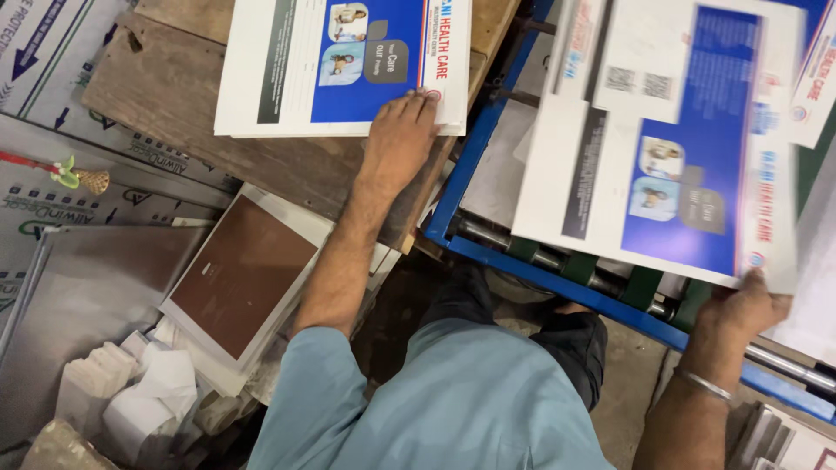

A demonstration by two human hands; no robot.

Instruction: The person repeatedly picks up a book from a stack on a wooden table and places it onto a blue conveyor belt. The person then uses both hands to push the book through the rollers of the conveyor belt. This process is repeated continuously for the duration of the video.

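The printed sheet, white with a blue panel, lies tilted over the blue machine frame and its rollers; the right hand pinches its lower corner. To the left, the left hand lies flat, fingers spread, on the edge of a stack of like sheets resting on a wooden board. Below the board sits a brown-faced pile of cards, with loose white paper scraps beside it
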